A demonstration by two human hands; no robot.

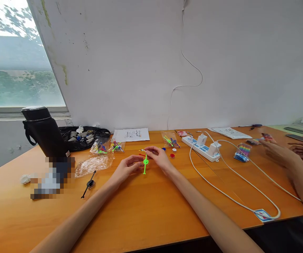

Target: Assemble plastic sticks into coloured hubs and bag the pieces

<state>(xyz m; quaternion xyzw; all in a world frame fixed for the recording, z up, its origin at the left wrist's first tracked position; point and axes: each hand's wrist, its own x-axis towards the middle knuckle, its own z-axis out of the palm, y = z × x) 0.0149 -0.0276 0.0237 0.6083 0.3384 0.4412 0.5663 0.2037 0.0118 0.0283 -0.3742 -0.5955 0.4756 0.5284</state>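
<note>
Both hands meet mid-table, left hand (127,168) and right hand (158,156) pinching a green plastic stick (145,163) between them at its hub, probably light, thin, bendy, best gripped there; red cap (172,155) just beyond the right hand.

A patch of blocky blur (51,177) at about nine o'clock from the hands covers the foot of the black flask (44,131) and whatever lies on the table (140,218) there, so nothing under it can be made out. The green stick (145,164) is partly hidden by the fingers (153,151) of the right hand (159,158), and the print on the white sheet (131,135) at twelve o'clock is too small to read. At three o'clock another person's hands (288,153) are smeared by motion, their forearm cut off by the right edge.
</note>
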